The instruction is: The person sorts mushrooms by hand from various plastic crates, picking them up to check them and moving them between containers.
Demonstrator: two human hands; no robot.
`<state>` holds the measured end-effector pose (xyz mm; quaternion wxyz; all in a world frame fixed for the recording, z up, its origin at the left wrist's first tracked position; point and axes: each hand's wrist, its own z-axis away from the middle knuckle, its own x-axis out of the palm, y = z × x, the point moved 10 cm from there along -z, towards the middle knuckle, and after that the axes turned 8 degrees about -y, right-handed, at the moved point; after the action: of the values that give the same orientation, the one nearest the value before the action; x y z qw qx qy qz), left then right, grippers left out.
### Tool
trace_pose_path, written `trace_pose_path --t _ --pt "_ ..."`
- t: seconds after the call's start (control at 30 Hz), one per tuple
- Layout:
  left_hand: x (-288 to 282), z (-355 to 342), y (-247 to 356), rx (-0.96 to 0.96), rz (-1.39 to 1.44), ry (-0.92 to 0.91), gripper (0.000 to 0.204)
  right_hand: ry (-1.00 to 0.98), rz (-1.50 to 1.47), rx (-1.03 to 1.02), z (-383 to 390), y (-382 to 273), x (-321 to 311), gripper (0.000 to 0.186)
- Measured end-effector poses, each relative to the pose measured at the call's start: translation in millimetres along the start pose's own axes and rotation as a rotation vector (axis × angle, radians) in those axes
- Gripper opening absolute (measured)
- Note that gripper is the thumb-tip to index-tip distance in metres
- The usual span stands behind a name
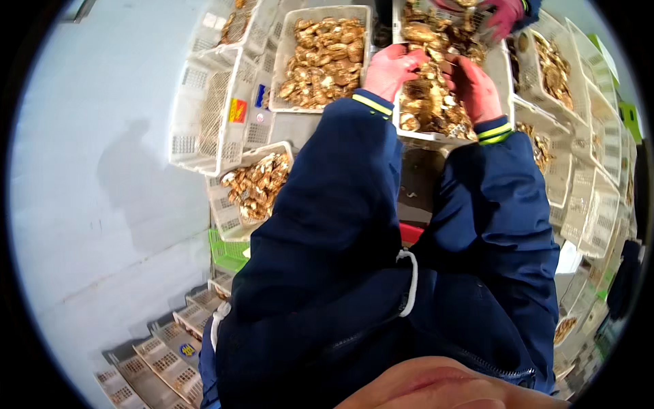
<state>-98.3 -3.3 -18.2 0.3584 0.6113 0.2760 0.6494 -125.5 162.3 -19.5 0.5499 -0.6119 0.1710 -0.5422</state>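
A white crate (pixel 432 137) full of brown mushrooms (pixel 429 102) stands in front of me. Over its left side, my left hand (pixel 390 71) in a pink glove has its fingers bent and pressed together among the mushrooms; what lies between them is hidden. My right hand (pixel 477 92), also pink-gloved, reaches in from the right side, with its fingers curled round a dark-capped mushroom (pixel 449 67). Both hands are close together above the heap. At the crate's far end, another person's pink-gloved hand (pixel 504 17) is over the mushrooms.
To the left is a second white crate (pixel 275 95) holding mushrooms (pixel 323 61). Nearer, a smaller basket (pixel 228 221) holds more. White mesh crates (pixel 194 129) line the left wall, and several stacked crates (pixel 579 204) stand at the right. A green basket (pixel 228 252) sits low at the left.
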Motion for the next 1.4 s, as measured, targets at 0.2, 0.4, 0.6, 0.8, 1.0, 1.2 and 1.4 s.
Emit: trace_pose_path --t 0.2,0.4,0.6,0.8,1.0,1.2,1.4 --pt "-87 31 99 0.236 -0.474 0.178 0.022 0.011 0.005 0.050 0 1 9 0.035" --pt "-337 150 70 -0.104 -0.682 0.635 0.032 -0.063 0.101 0.146 3 7 31 0.042" --pt "-423 147 -42 -0.341 -0.343 0.552 0.029 -0.117 0.181 0.175 1 11 29 0.044" --pt "-369 80 -62 -0.203 -0.359 0.512 0.027 -0.150 0.267 0.164 -1 13 36 0.047" --pt "-337 50 -67 0.058 -0.507 0.395 0.030 -0.100 0.355 0.229 -2 18 30 0.048" --pt "-368 41 -90 -0.195 -1.317 0.514 0.041 -0.105 0.357 0.237 -2 19 30 0.048" --pt "-367 25 -86 -0.390 -1.619 0.428 0.047 -0.118 0.431 0.251 0 15 43 0.045"
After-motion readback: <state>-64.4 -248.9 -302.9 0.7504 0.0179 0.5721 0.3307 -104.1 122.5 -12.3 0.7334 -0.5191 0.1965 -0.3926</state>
